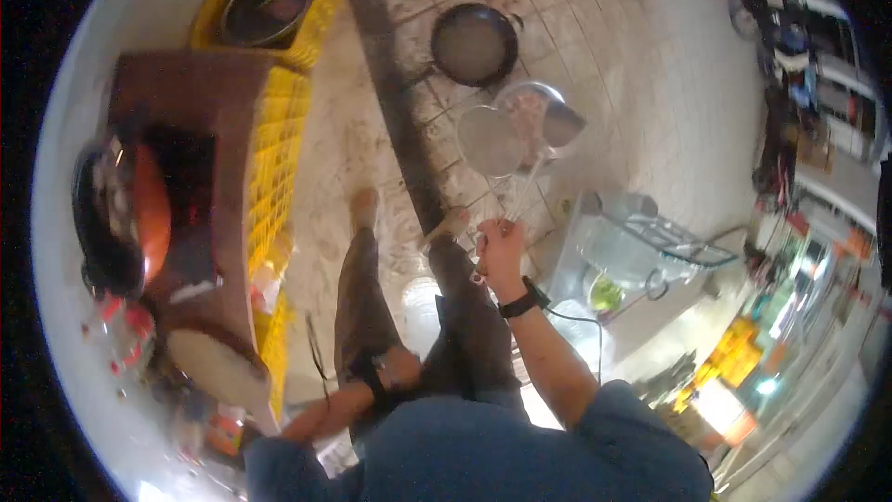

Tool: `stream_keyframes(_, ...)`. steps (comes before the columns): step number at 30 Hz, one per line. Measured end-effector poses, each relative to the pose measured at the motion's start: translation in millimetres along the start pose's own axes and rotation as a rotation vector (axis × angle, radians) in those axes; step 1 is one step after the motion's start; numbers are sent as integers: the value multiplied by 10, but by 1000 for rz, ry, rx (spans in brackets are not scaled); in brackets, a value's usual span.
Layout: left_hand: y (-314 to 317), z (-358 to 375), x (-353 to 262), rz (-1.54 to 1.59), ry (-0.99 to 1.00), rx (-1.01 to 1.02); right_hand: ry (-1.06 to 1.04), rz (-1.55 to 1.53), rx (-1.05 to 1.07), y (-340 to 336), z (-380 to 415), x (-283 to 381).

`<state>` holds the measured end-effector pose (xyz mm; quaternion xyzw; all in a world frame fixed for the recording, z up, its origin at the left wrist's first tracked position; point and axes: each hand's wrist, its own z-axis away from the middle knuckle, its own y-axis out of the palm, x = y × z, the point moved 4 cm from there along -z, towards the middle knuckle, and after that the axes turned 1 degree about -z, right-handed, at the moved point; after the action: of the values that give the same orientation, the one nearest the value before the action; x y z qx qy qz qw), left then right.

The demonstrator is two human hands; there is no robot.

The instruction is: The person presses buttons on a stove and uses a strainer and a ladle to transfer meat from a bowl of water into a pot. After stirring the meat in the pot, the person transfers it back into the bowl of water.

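My right hand (pixel 502 246) is closed around the thin long handles of a round strainer (pixel 491 141) and what looks like a ladle (pixel 563 125). Both heads are over a metal pot (pixel 531 98) on the tiled floor, and pale pinkish pieces show inside it. The strainer's disc covers the pot's left side. Low in the view, my left hand (pixel 400 367) rests against my thigh; its fingers are too blurred to make out. Just beyond the pot lies a dark round pan (pixel 474 45).
A wok (pixel 149 214) sits at left on a brown table (pixel 190 93) beside yellow crates (pixel 277 158); another pan (pixel 268 6) lies in the upper crate. At right are clear tubs (pixel 613 246) with a green item (pixel 606 294) and a wire rack (pixel 678 240). Motorbikes (pixel 771 9) stand farther off.
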<state>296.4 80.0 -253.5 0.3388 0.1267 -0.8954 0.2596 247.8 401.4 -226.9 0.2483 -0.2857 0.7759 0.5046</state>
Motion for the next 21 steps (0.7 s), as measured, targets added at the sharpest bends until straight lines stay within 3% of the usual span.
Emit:
stream_keyframes(3, -75, 349, -280, 498, 286, -225, 7, -125, -112, -288, -263, -290)
stream_keyframes(5, -96, 706, -448, 956, 275, -68, 53, -142, -125, -650, -360, -537)
stream_keyframes(9, -117, 700, -201, 907, 106, 84, 37, -130, -113, -1243, -632, -1138)
stream_keyframes(11, -627, 85, -87, 498, -138, 218, 47, -168, -110, -1429, -883, -1491)
stream_keyframes(12, -1039, -416, -69, 342, -50, -70, 62, -213, -124, -1512, -1009, -1530)
stream_keyframes(13, -1351, -966, 59, 227, -90, -478, 73, -254, -141, -1554, -1147, -1627)
stream_keyframes(14, -1816, -1533, 73, 341, -26, -723, 71, -287, -156, -1596, -1355, -1794)
stream_keyframes(16, -2285, -2718, 144, 900, 120, -462, 60, -407, -151, -1601, -1759, -2115)
stream_keyframes(18, -2601, -3672, 89, 1477, 126, -150, 40, -376, -181, -1606, -2098, -2065)
stream_keyframes(20, -2737, -4278, 188, 1398, 134, -196, -30, -386, -218, -1629, -2464, -2160)
stream_keyframes(21, -2820, -4546, 236, 1339, 154, -247, 23, -233, -232, -1664, -2686, -2241)
